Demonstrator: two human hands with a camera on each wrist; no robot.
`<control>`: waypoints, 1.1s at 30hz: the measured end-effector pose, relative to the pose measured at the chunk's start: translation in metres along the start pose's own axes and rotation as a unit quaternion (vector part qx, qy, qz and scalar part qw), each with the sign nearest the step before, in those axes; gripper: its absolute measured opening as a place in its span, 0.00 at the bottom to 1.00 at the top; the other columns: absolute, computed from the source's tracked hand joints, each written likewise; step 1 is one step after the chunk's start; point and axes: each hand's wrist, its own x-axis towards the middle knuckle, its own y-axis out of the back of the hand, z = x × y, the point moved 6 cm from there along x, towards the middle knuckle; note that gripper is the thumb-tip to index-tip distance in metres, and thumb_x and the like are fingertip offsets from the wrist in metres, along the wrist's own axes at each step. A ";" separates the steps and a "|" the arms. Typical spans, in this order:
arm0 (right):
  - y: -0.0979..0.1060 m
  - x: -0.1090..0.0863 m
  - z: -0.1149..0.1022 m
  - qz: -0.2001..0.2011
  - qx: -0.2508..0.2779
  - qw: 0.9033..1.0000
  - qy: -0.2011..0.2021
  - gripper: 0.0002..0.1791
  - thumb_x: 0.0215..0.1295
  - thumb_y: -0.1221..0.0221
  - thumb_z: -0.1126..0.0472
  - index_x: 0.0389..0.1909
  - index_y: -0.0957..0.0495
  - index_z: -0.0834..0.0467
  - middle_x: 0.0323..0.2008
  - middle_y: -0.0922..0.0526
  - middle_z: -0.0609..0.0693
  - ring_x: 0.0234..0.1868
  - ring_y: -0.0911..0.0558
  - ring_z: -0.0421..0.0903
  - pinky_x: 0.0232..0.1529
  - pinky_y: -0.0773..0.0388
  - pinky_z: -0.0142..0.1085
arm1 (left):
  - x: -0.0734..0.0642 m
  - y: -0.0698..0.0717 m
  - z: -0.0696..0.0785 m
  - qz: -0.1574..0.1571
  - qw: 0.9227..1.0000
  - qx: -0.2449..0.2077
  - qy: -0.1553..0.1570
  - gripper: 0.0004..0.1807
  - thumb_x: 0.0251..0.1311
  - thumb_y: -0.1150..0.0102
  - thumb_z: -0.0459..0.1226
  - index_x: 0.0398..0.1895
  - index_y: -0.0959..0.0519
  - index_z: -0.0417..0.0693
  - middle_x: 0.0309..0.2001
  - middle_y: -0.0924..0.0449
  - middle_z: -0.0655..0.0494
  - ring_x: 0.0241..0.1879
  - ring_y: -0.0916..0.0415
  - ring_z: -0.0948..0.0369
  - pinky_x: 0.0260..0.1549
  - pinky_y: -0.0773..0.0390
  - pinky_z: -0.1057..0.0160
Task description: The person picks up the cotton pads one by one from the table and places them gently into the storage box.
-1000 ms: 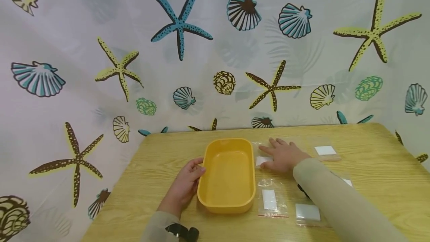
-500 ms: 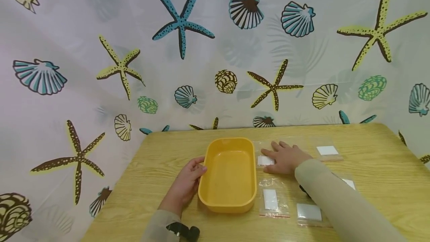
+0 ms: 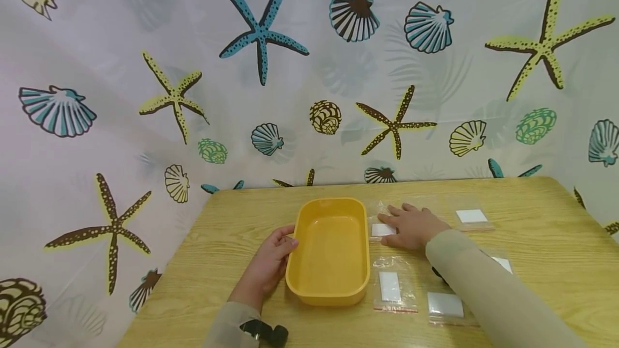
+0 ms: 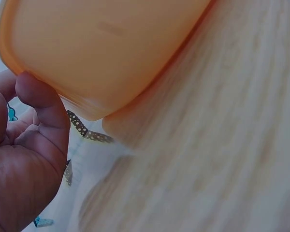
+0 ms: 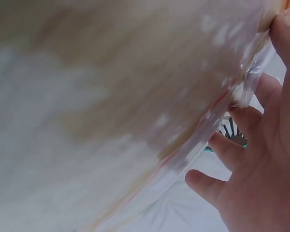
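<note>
The clear bag is lying on the bench just beside the yellow tub, the right hand resting over it with fingers spread wide; the left hand is holding the tub's side. The bag is looking light, limp and slippery, probably favouring a pinch at its stiffer-seeming white patch.

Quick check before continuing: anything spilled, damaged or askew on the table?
No spill or damage shows. Mildly odd: the white insert in the zip bag beside the near half of the yellow plastic tub lies lengthwise; other plainly visible inserts lie crosswise.
</note>
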 end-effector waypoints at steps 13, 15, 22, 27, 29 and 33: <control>0.007 0.000 -0.009 0.058 -0.045 0.997 0.032 0.30 0.76 0.50 0.41 0.73 0.30 0.49 0.71 0.30 0.54 0.70 0.33 0.65 0.63 0.34 0.64 | 0.001 0.001 -0.001 0.008 1.000 0.000 -0.007 0.24 0.73 0.45 0.34 0.70 0.34 0.42 0.45 0.25 0.48 0.36 0.24 0.59 0.35 0.18 0.64; 0.005 0.002 -0.007 0.065 -0.046 0.996 0.034 0.28 0.77 0.50 0.43 0.73 0.29 0.50 0.71 0.29 0.54 0.69 0.32 0.65 0.62 0.33 0.64 | 0.001 0.002 -0.002 0.008 1.000 0.002 -0.003 0.25 0.73 0.44 0.34 0.70 0.34 0.43 0.45 0.26 0.48 0.36 0.24 0.59 0.36 0.18 0.64; 0.007 0.003 -0.010 0.075 -0.061 0.994 0.043 0.26 0.79 0.52 0.47 0.71 0.28 0.52 0.70 0.28 0.53 0.70 0.34 0.64 0.61 0.31 0.63 | 0.001 0.001 -0.001 0.001 1.000 0.005 -0.006 0.25 0.73 0.45 0.34 0.70 0.34 0.42 0.44 0.26 0.48 0.36 0.25 0.59 0.36 0.19 0.65; 0.008 0.003 -0.011 0.075 -0.076 0.993 0.042 0.24 0.79 0.52 0.49 0.70 0.27 0.52 0.68 0.26 0.53 0.71 0.34 0.64 0.61 0.31 0.63 | 0.000 0.001 -0.001 0.002 1.000 0.005 -0.009 0.24 0.73 0.44 0.35 0.70 0.33 0.43 0.45 0.26 0.48 0.35 0.25 0.59 0.35 0.19 0.65; 0.009 0.002 -0.013 0.079 -0.076 0.993 0.041 0.24 0.79 0.52 0.49 0.69 0.26 0.53 0.68 0.25 0.53 0.71 0.34 0.64 0.60 0.30 0.63 | 0.000 0.002 -0.002 0.002 1.000 0.000 -0.007 0.24 0.73 0.44 0.35 0.70 0.33 0.43 0.45 0.25 0.47 0.35 0.25 0.59 0.35 0.18 0.64; 0.015 -0.001 -0.016 0.101 -0.069 0.992 0.042 0.23 0.79 0.52 0.50 0.68 0.25 0.53 0.67 0.25 0.53 0.71 0.34 0.64 0.60 0.31 0.63 | -0.001 0.002 -0.001 0.005 1.000 -0.003 -0.004 0.24 0.73 0.44 0.35 0.69 0.33 0.44 0.46 0.25 0.47 0.36 0.25 0.58 0.36 0.18 0.63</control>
